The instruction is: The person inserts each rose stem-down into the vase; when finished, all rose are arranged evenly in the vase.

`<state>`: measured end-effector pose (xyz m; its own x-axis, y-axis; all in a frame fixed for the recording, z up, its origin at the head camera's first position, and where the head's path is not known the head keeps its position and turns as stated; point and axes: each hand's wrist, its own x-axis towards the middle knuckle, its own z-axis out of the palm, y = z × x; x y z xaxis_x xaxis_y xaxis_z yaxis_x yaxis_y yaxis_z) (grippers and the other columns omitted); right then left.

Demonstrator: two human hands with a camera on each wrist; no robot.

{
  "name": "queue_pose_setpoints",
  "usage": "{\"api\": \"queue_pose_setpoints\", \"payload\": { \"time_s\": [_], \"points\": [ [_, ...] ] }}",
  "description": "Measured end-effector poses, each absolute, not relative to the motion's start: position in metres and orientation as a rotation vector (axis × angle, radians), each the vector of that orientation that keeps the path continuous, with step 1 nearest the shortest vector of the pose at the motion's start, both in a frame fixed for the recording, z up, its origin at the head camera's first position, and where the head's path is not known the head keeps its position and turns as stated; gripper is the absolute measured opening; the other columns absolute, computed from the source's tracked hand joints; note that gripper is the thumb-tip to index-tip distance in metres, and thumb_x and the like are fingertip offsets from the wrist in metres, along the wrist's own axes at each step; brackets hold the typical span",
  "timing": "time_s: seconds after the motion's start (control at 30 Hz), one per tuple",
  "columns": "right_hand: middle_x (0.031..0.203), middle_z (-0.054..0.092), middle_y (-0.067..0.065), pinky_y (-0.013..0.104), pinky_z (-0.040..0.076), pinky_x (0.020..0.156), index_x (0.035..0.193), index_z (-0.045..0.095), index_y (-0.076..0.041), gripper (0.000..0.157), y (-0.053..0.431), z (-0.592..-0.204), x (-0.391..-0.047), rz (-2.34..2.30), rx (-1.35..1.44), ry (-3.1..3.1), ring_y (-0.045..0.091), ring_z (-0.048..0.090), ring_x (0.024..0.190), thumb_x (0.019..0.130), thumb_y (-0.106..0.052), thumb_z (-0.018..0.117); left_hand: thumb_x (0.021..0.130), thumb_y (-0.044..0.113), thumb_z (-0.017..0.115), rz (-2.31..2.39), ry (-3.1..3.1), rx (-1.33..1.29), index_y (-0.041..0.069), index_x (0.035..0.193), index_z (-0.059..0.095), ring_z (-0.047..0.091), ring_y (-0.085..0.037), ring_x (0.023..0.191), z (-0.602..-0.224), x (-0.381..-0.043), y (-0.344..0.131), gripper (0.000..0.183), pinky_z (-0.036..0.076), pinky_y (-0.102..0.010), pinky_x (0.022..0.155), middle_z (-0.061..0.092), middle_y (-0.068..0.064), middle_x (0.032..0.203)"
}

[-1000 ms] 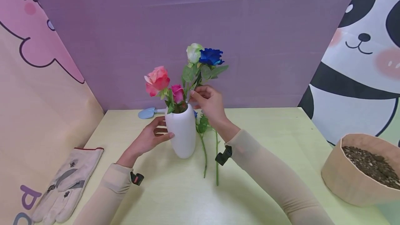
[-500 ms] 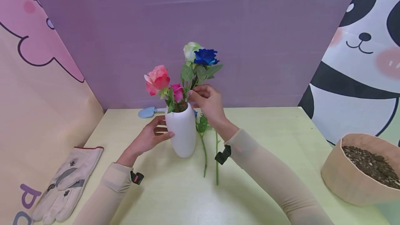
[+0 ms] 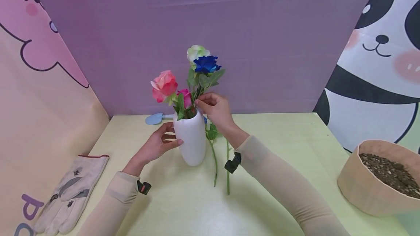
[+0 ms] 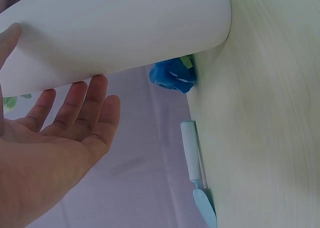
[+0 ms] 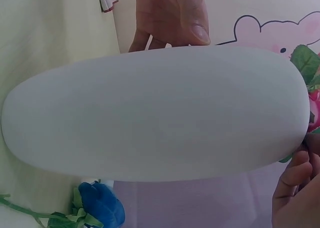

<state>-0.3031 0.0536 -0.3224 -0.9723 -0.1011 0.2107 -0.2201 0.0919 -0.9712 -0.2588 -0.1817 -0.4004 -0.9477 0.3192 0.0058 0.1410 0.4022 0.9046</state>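
A white vase [image 3: 190,143] stands on the table, slightly tilted in the head view. My left hand [image 3: 157,144] steadies its left side, thumb at the front and fingertips against the wall. Over the mouth, my right hand [image 3: 217,113] pinches the stem of a blue rose [image 3: 207,64], fingers right at the rim. A pale green-white rose [image 3: 196,53] rises behind that bloom. Also in the vase are a coral-pink rose [image 3: 164,85] leaning left and a smaller magenta rose [image 3: 186,98]. The vase hides the lower stems.
Behind and right of the vase lie two green stems [image 3: 215,166], with another blue rose [image 5: 102,204] among them. A light blue trowel [image 3: 154,119] lies at the back edge. Work gloves [image 3: 73,185] lie left; a tan pot [image 3: 362,187] of soil stands right.
My right hand has moved slightly left and down with the blue rose, which now sits lower and further left. The white rose has shifted left too. My left hand and the vase stay put.
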Motion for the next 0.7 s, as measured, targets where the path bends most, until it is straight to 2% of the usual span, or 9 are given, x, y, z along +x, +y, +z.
{"api": "queue_pose_setpoints", "payload": {
  "time_s": [0.1, 0.4, 0.7],
  "points": [
    [0.097, 0.069, 0.006, 0.03, 0.061, 0.079, 0.105, 0.071, -0.006, 0.021, 0.0544, -0.3219, -0.3025, 2.02, 0.347, -2.279, 0.017, 0.065, 0.089, 0.092, -0.023, 0.073, 0.088, 0.04, 0.076, 1.581, 2.487, 0.411, 0.018, 0.149, 0.037, 0.055, -0.037, 0.13, -0.3995, -0.2585, -0.1807, 0.075, 0.055, -0.048, 0.101, 0.051, -0.012, 0.141],
    [0.087, 0.063, -0.002, 0.024, 0.043, 0.055, 0.104, 0.071, -0.012, 0.02, 0.0573, -0.3255, -0.3035, 2.044, 0.313, -2.38, 0.013, 0.051, 0.068, 0.093, -0.029, 0.072, 0.089, 0.039, 0.075, 1.566, 2.508, 0.412, 0.017, 0.149, 0.037, 0.055, -0.037, 0.13, -0.3996, -0.2566, -0.1794, 0.075, 0.055, -0.048, 0.101, 0.051, -0.013, 0.141],
    [0.08, 0.06, -0.001, 0.023, 0.04, 0.053, 0.104, 0.071, -0.012, 0.02, 0.0596, -0.3248, -0.3025, 2.091, 0.322, -2.397, 0.017, 0.048, 0.067, 0.093, -0.029, 0.071, 0.089, 0.038, 0.075, 1.573, 2.512, 0.424, 0.016, 0.149, 0.037, 0.055, -0.039, 0.13, -0.3986, -0.2556, -0.1781, 0.075, 0.055, -0.048, 0.1, 0.051, -0.014, 0.141]
  ]
}}
